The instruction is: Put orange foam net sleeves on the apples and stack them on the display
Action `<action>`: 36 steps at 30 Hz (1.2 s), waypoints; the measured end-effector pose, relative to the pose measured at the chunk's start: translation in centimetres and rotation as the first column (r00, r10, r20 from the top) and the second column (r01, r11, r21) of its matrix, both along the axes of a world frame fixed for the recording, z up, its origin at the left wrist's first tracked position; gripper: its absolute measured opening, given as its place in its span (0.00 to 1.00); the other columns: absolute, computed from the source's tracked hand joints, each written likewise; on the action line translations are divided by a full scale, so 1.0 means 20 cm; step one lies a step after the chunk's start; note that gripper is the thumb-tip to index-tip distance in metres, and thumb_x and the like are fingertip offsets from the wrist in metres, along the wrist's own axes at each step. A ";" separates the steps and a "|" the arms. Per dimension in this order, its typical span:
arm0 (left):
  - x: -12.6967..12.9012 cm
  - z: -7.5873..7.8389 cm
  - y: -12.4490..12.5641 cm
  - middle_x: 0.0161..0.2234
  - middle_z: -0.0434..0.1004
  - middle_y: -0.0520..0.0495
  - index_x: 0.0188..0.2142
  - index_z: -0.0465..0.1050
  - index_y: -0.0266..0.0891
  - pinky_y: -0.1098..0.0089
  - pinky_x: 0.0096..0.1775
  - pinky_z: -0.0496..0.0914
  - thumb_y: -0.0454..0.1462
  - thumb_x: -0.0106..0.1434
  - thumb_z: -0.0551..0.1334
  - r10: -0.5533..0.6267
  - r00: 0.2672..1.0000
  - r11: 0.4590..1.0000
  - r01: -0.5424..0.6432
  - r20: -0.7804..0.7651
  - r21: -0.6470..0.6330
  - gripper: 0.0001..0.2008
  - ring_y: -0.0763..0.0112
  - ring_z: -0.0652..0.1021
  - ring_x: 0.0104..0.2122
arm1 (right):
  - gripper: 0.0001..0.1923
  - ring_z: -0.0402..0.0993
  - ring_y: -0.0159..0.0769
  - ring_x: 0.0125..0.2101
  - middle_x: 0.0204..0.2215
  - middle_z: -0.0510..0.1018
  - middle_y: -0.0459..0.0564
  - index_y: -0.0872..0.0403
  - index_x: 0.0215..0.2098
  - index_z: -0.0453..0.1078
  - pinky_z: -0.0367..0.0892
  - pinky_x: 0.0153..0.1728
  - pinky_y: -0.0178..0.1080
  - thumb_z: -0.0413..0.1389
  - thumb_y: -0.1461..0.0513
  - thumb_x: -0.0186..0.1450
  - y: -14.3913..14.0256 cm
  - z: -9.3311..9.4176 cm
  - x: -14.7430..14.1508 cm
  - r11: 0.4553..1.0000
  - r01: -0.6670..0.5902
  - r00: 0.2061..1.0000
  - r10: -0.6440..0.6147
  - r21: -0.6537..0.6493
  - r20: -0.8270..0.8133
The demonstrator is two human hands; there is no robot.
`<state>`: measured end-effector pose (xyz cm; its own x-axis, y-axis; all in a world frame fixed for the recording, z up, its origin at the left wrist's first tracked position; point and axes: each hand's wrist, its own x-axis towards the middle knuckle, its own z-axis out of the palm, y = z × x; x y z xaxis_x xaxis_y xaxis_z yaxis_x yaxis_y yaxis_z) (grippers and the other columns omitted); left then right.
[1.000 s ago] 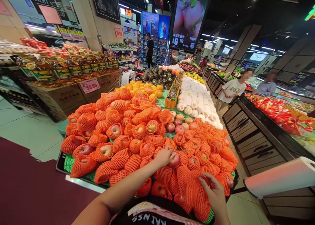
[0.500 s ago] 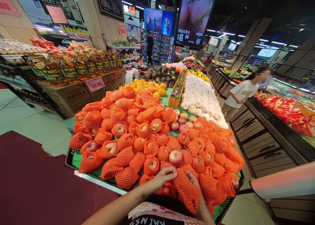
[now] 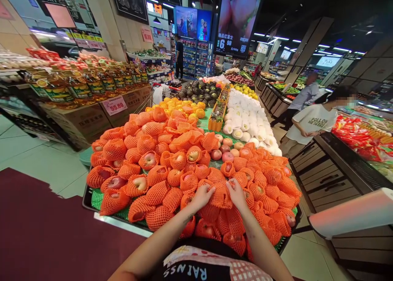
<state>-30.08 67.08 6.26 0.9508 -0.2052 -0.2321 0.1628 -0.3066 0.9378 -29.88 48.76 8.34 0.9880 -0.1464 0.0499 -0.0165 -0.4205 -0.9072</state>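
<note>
Among the heap of netted apples [image 3: 184,166], toward its near side, the left hand [image 3: 202,197] and right hand [image 3: 236,193] pinch opposite sides of an orange foam net [image 3: 220,196], likely light, soft, stretchy and tearable, best held by its rim.

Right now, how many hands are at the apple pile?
2: the left hand at the left side of an orange foam net, the right hand at its right side. No other hand shows there.
</note>
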 end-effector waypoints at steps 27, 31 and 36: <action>-0.09 0.03 0.01 0.33 0.75 0.45 0.31 0.73 0.41 0.58 0.49 0.68 0.56 0.69 0.51 -0.229 0.948 0.973 0.216 0.220 0.081 0.25 0.57 0.74 0.38 | 0.22 0.75 0.48 0.30 0.26 0.74 0.48 0.46 0.31 0.62 0.69 0.36 0.47 0.48 0.39 0.64 0.02 -0.04 -0.25 0.986 0.157 0.987 -0.159 0.057 0.028; -0.12 -0.01 0.03 0.50 0.74 0.39 0.47 0.70 0.41 0.57 0.60 0.64 0.53 0.71 0.51 -0.221 0.937 0.975 0.216 0.272 0.048 0.21 0.56 0.74 0.52 | 0.20 0.78 0.49 0.38 0.34 0.79 0.52 0.46 0.36 0.66 0.70 0.44 0.49 0.51 0.40 0.65 0.04 -0.07 -0.28 0.974 0.186 0.972 -0.201 0.130 0.121; -0.17 -0.05 0.05 0.56 0.72 0.37 0.54 0.64 0.41 0.59 0.63 0.62 0.55 0.71 0.52 -0.226 0.953 0.963 0.250 0.204 -0.098 0.24 0.56 0.73 0.58 | 0.19 0.78 0.49 0.43 0.39 0.81 0.53 0.47 0.39 0.70 0.70 0.49 0.49 0.53 0.42 0.67 0.05 -0.10 -0.32 0.968 0.143 0.967 -0.181 0.204 0.180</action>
